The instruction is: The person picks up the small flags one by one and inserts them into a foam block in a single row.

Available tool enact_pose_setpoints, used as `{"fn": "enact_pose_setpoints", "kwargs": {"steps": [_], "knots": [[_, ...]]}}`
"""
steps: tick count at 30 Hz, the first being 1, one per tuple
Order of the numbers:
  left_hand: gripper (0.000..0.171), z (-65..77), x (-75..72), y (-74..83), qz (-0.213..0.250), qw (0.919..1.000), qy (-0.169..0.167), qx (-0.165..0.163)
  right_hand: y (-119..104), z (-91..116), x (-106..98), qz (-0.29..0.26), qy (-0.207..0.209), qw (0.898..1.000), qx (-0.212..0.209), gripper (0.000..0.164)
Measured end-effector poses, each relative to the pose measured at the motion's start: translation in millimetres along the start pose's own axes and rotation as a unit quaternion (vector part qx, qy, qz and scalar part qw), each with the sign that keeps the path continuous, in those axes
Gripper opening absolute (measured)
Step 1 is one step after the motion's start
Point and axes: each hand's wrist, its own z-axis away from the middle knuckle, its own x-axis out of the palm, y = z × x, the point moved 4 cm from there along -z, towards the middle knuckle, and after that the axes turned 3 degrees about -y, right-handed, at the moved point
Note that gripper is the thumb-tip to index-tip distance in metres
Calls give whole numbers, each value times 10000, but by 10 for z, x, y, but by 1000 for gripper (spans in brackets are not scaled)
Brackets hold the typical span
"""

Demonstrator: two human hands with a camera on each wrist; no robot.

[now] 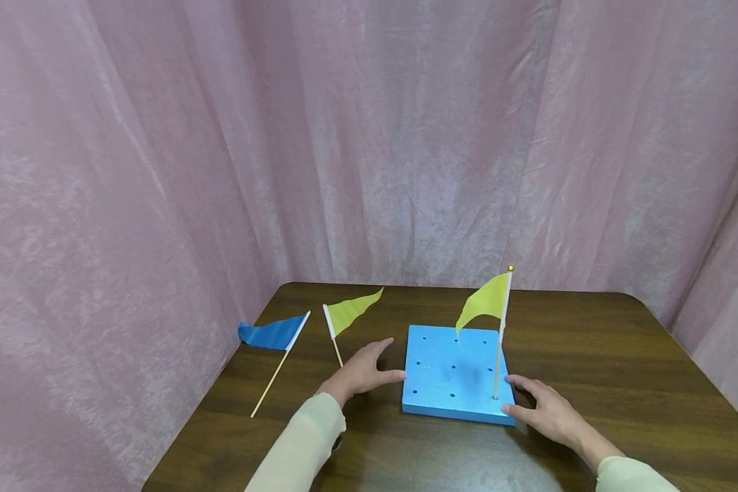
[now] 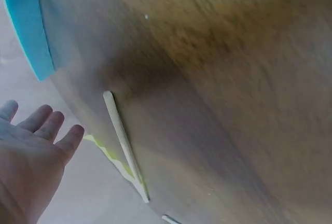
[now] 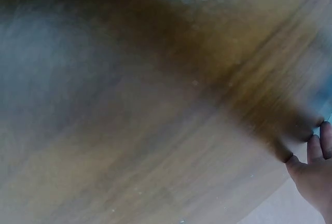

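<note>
- Standing in a blue board (image 1: 435, 380) on the table (image 1: 603, 342) is a yellow flag (image 1: 484, 301).
- Right hand (image 1: 546, 411) is touching the board's right edge, thumb and fingers apart.
- Left hand (image 1: 361, 370) is hanging beside its left edge, likewise spread.

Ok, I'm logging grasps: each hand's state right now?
Left hand: open, holding nothing.
Right hand: open, at the right edge of the blue perforated board.

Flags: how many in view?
3: a blue flag lying leftmost on the table; a yellow flag lying partly behind the left hand; another yellow flag upright in the blue board. No others seem hidden.
</note>
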Motion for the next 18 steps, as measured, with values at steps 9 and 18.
{"fn": "enact_pose_setpoints", "kwargs": {"steps": [9,18], "knots": [[88,57,-209,-167,1198,9892,749,-380,-6,-2,-1,-23,-50,10000,-25,73],[78,120,-367,-376,2192,9639,1357,-664,9,-7,2,4,-17,10000,-98,73]]}}
